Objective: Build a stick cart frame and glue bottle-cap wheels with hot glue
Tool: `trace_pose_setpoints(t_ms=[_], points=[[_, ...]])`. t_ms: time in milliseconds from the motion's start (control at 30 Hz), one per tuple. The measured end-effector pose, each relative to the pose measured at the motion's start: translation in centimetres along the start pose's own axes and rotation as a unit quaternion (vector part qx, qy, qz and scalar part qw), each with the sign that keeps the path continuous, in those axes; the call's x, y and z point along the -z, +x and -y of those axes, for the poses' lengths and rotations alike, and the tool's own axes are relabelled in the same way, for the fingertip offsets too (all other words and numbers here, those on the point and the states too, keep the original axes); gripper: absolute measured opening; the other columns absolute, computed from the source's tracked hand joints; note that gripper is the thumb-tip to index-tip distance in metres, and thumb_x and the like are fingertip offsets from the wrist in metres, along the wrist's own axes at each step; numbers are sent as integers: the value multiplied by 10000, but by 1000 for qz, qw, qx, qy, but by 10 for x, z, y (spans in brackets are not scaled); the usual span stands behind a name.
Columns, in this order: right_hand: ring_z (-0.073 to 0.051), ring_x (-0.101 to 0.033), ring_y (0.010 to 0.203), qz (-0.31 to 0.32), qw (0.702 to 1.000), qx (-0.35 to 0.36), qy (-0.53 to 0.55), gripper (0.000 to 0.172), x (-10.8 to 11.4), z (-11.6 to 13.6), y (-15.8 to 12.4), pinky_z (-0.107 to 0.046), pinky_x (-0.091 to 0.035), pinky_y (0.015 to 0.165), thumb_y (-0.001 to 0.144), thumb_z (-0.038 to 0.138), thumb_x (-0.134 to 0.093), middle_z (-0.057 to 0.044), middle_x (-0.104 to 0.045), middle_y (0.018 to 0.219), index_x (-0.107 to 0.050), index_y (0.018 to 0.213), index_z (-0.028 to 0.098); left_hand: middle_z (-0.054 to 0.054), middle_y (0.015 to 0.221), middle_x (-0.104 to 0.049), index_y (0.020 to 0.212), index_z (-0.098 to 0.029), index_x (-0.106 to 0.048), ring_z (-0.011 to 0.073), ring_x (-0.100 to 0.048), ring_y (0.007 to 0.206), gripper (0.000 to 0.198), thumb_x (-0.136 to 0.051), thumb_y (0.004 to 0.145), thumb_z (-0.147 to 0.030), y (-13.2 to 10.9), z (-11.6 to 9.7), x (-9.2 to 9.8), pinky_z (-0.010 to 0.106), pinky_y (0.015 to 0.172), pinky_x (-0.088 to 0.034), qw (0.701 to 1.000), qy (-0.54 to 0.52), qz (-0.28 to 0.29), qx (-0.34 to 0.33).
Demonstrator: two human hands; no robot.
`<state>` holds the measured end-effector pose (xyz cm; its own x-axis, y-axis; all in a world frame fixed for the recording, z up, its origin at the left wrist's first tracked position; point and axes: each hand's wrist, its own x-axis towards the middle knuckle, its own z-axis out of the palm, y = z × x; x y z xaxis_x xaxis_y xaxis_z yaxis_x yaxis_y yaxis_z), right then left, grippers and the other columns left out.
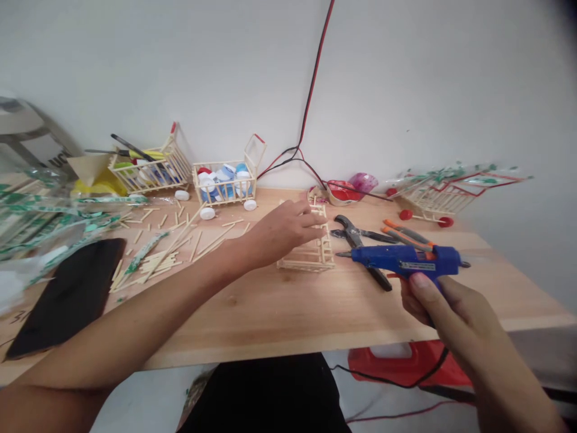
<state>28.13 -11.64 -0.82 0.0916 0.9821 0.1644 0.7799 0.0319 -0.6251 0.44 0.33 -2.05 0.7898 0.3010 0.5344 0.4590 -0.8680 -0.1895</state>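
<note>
Our left hand rests spread fingers on the wooden stick frame, as if to steady it; our right hand closes around the blue glue gun, nozzle pointing toward 9 o'clock.

- Dark letters, apparently "UC", on a grey-white package at the far left, partly cut off
- A silver label on the blue glue gun, its print too small to read
</note>
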Motion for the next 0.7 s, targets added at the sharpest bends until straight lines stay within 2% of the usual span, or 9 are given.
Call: trace_pose_setpoints(t_ms=[100,200,500,700], points=[[-166,-465,512,25,999,-9,28,561,1,-4,1,-303,-314,507,871,690,-445,-10,-498,526,-429,566,220,84,1341,-615,1120,-195,-675,195,-570,1057,268,-453,983,-134,-3,0,-4,352,853,-472,1000,12,5,1],[-170,-469,505,20,999,-7,34,556,3,-7,2,-303,-323,488,858,692,-462,-15,-506,525,-434,565,221,89,1356,-592,1094,-198,-679,207,-553,1094,256,-464,976,-128,-3,-2,-3,362,876,-464,1000,16,-7,8],[-177,-438,528,20,996,-46,67,556,3,2,-2,-314,-310,526,847,703,-465,-11,-480,543,-435,566,225,95,1087,-624,1082,-209,-671,206,-529,963,251,-450,981,-147,-2,-6,2,345,787,-411,999,42,-7,12],[-172,-430,506,18,998,-28,46,578,2,1,1,-308,-319,506,846,711,-456,-11,-467,521,-441,539,221,76,970,-626,1036,-192,-674,197,-515,904,202,-485,973,-163,-2,-7,5,336,735,-374,998,55,4,12]])
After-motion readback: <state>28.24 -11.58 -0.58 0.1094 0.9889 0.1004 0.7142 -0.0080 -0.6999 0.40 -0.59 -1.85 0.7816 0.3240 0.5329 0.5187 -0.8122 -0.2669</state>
